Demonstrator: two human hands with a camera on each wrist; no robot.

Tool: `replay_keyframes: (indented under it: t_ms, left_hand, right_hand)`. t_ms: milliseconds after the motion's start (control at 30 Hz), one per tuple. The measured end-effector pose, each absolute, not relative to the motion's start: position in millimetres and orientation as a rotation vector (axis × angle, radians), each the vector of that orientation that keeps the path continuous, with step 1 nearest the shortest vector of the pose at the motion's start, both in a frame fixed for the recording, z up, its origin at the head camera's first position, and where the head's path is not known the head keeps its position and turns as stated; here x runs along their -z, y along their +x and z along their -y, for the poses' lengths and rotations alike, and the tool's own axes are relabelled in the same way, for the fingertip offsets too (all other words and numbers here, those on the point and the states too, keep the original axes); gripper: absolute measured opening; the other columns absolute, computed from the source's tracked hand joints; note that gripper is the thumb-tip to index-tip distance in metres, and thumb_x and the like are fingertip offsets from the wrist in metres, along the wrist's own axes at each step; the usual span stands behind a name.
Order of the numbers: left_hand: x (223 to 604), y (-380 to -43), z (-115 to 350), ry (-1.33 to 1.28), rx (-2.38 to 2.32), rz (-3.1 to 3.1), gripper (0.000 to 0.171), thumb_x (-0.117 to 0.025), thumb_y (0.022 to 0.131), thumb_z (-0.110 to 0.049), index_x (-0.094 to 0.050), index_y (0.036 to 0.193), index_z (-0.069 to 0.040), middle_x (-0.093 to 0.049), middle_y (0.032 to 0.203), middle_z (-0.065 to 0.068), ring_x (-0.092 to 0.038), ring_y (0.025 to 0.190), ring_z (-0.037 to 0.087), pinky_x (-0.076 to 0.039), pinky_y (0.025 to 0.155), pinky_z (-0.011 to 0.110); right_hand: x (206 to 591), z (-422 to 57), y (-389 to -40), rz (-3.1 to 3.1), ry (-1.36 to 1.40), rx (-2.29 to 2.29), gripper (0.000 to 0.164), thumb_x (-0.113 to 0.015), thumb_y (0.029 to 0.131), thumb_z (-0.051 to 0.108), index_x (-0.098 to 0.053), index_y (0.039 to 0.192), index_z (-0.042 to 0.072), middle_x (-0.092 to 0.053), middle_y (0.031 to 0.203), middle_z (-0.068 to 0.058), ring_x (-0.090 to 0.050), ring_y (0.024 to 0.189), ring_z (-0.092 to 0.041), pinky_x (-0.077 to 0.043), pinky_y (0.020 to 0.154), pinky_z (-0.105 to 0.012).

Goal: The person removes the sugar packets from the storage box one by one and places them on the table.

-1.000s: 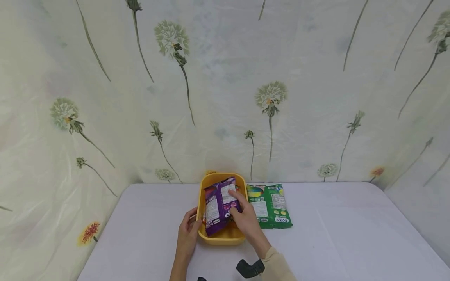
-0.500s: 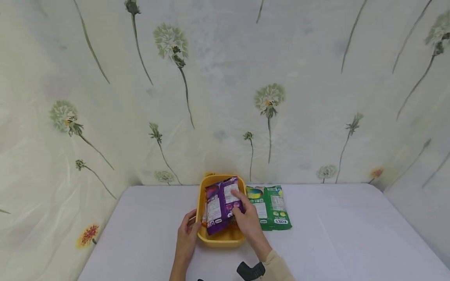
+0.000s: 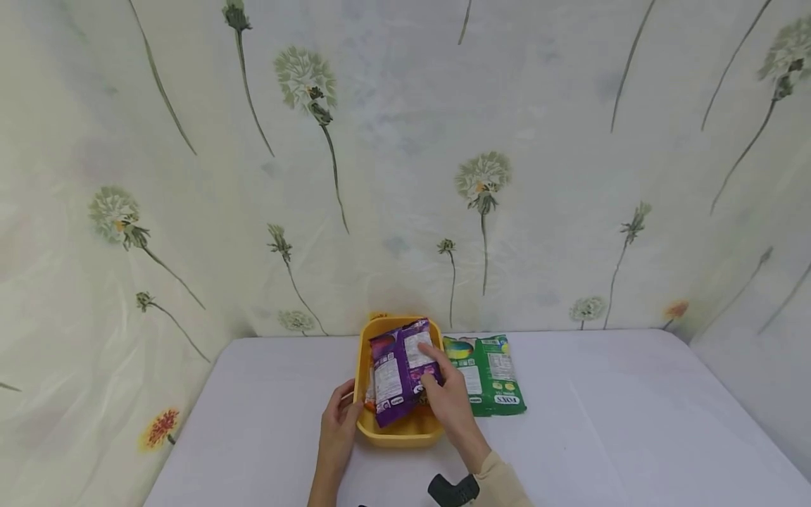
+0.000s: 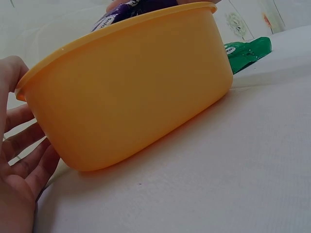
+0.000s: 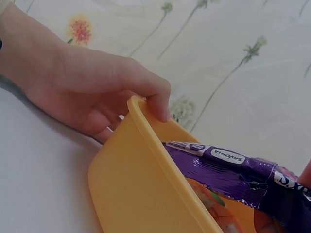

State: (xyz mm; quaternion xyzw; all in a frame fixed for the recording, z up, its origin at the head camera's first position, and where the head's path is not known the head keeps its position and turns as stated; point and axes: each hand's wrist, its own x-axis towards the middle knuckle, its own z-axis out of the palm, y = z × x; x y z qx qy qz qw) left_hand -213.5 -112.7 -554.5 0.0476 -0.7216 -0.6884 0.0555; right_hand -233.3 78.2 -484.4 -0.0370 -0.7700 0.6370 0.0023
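A purple snack packet (image 3: pixel 399 372) lies tilted across a yellow plastic tub (image 3: pixel 405 438), within its rim. My right hand (image 3: pixel 451 401) grips the packet's right edge; in the right wrist view one fingertip (image 5: pixel 306 178) shows above it and another below. My left hand (image 3: pixel 338 426) holds the tub's left side. Its thumb hooks over the rim and its fingers lie along the outer wall, as the right wrist view shows. Under the purple packet, an orange packet (image 5: pixel 216 206) is partly hidden inside the tub.
A green packet (image 3: pixel 491 377) lies flat on the white-covered table (image 3: pixel 608 422), just right of the tub and partly behind my right hand. A flower-patterned sheet (image 3: pixel 393 176) hangs close behind the table's back edge.
The purple packet has shifted slightly right in the tub, with my right hand still gripping it. My left hand keeps its hold on the tub. The head view has tilted a little.
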Motion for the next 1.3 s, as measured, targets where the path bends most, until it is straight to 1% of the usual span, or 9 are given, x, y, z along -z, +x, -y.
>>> replay_keyframes:
  t_ms: [233, 333, 433, 700, 767, 833, 933, 1233, 1300]
  left_hand:
    - [554.0, -212.5, 114.6, 0.066, 2.060, 2.187, 0.042, -0.053, 0.095, -0.014, -0.047, 0.136, -0.010, -0.052, 0.135, 0.017, -0.055, 0.120, 0.029, -0.049, 0.096, 0.024]
    - [554.0, -212.6, 115.0, 0.075, 2.040, 2.194, 0.041, -0.054, 0.094, -0.014, -0.048, 0.135, -0.010, -0.052, 0.135, 0.016, -0.055, 0.120, 0.028, -0.048, 0.097, 0.025]
    - [554.0, -213.2, 114.8, 0.082, 2.040, 2.188, 0.041, -0.055, 0.094, -0.013, -0.049, 0.134, -0.010, -0.053, 0.134, 0.016, -0.055, 0.120, 0.029, -0.048, 0.098, 0.026]
    - [554.7, -212.7, 113.6, 0.094, 2.046, 2.190, 0.041, -0.055, 0.094, -0.013, -0.049, 0.134, -0.010, -0.054, 0.133, 0.016, -0.055, 0.120, 0.029, -0.047, 0.094, 0.017]
    - [554.9, -212.9, 113.3, 0.098, 2.048, 2.187, 0.041, -0.055, 0.094, -0.012, -0.049, 0.134, -0.010, -0.054, 0.133, 0.016, -0.055, 0.120, 0.029, -0.045, 0.091, 0.012]
    - [555.5, -213.3, 113.1, 0.102, 2.043, 2.188, 0.041, -0.054, 0.094, -0.012, -0.049, 0.134, -0.010, -0.054, 0.133, 0.016, -0.055, 0.120, 0.029, -0.044, 0.090, 0.009]
    - [556.1, -214.0, 113.2, 0.105, 2.037, 2.191, 0.041, -0.054, 0.093, -0.010, -0.049, 0.134, -0.010, -0.054, 0.132, 0.016, -0.055, 0.120, 0.028, -0.044, 0.089, 0.008]
    - [552.0, -213.0, 112.9, 0.124, 2.036, 2.217, 0.041, -0.053, 0.094, -0.013, -0.048, 0.135, -0.010, -0.053, 0.133, 0.016, -0.054, 0.121, 0.028, -0.048, 0.095, 0.021]
    - [552.4, -213.4, 113.1, 0.124, 2.053, 2.221, 0.042, -0.052, 0.095, -0.013, -0.047, 0.136, -0.010, -0.052, 0.135, 0.016, -0.054, 0.121, 0.028, -0.048, 0.096, 0.024]
  right_hand:
    - [483.0, -84.0, -232.7, 2.385, -0.149, -1.989, 0.048, -0.048, 0.092, 0.012, -0.049, 0.132, 0.039, -0.040, 0.145, -0.005, -0.054, 0.104, -0.028, -0.055, 0.073, -0.034]
    - [482.0, -87.7, -233.4, 2.375, -0.157, -1.982, 0.047, -0.047, 0.092, 0.013, -0.050, 0.131, 0.040, -0.039, 0.147, 0.000, -0.052, 0.116, -0.029, -0.055, 0.087, -0.040]
    - [481.1, -92.1, -233.8, 2.374, -0.140, -1.939, 0.046, -0.047, 0.092, 0.013, -0.050, 0.132, 0.038, -0.037, 0.150, 0.003, -0.040, 0.134, -0.030, -0.044, 0.103, -0.047]
    - [483.0, -103.1, -232.6, 2.369, -0.120, -1.910, 0.047, -0.047, 0.093, 0.011, -0.050, 0.133, 0.035, -0.037, 0.150, 0.002, -0.031, 0.140, -0.030, -0.035, 0.109, -0.049]
    - [483.8, -105.4, -231.9, 2.362, -0.128, -1.907, 0.047, -0.047, 0.092, 0.011, -0.050, 0.133, 0.034, -0.037, 0.150, 0.002, -0.036, 0.136, -0.028, -0.045, 0.102, -0.042]
    - [484.3, -106.9, -231.6, 2.348, -0.139, -1.916, 0.046, -0.047, 0.092, 0.011, -0.050, 0.133, 0.034, -0.037, 0.150, 0.003, -0.043, 0.127, -0.026, -0.053, 0.083, -0.030]
    - [484.8, -108.3, -231.8, 2.318, -0.152, -1.947, 0.046, -0.046, 0.092, 0.010, -0.051, 0.132, 0.033, -0.037, 0.149, 0.003, -0.049, 0.111, -0.025, -0.044, 0.056, -0.021]
    - [484.3, -114.8, -232.2, 2.303, -0.173, -1.979, 0.047, -0.044, 0.093, 0.009, -0.050, 0.133, 0.033, -0.036, 0.150, 0.002, -0.049, 0.110, -0.023, -0.039, 0.049, -0.020]
    - [484.7, -117.4, -232.3, 2.302, -0.181, -1.987, 0.046, -0.044, 0.094, 0.009, -0.050, 0.133, 0.032, -0.036, 0.151, 0.002, -0.052, 0.096, -0.016, -0.037, 0.048, -0.020]
